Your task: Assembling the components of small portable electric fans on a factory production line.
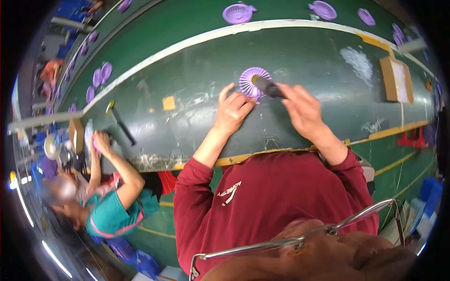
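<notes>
A round purple fan grille (248, 87) with radial ribs lies on the dark green bench in front of me. My left hand (230, 111) steadies its lower left rim, with the thumb and some fingertips pressed at the edge and one finger raised. In my right hand (302, 108) is a hammer (269, 87) with a dark body, smeared by motion. Its yellowish end is over the grille's centre; whether it touches cannot be made out.
A second hammer (121, 122) and a yellowish square piece (168, 103) lie to the left. A co-worker (110, 208) handles a purple part there. Small clear pieces (357, 66) and a cardboard box (396, 80) are at right. Beyond a pale rail (187, 43), several purple grilles (238, 14) lie on a green belt.
</notes>
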The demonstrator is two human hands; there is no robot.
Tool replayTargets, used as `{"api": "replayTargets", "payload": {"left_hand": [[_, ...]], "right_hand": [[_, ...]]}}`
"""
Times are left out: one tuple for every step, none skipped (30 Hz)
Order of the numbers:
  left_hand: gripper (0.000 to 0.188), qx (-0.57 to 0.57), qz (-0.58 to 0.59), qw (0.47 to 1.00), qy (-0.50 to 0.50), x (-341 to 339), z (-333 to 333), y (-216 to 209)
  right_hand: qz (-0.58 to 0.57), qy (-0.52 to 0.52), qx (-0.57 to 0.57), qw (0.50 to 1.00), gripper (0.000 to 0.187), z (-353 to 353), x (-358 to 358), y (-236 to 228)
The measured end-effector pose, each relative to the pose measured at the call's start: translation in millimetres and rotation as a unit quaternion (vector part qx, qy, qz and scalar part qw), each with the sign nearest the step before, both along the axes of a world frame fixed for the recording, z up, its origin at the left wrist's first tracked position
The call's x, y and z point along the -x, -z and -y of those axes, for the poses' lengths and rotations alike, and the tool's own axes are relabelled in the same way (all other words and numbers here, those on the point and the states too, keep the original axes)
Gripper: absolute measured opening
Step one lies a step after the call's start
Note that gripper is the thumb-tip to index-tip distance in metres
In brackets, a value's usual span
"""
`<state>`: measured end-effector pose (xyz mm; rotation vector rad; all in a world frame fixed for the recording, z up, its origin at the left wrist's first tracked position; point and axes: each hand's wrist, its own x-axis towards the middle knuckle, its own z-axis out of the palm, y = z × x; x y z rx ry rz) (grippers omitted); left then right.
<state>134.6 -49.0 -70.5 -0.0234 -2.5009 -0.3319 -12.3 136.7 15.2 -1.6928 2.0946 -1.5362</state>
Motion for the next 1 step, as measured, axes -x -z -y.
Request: {"api": "replayTargets", "payload": {"left_hand": [[0.010,0.002,0.001,1.000,-0.001,1.1,-0.2,5.0]], "right_hand": [[-0.055,-0.001,-0.077,0.996,0.043,-1.7,7.2,21.9]]}}
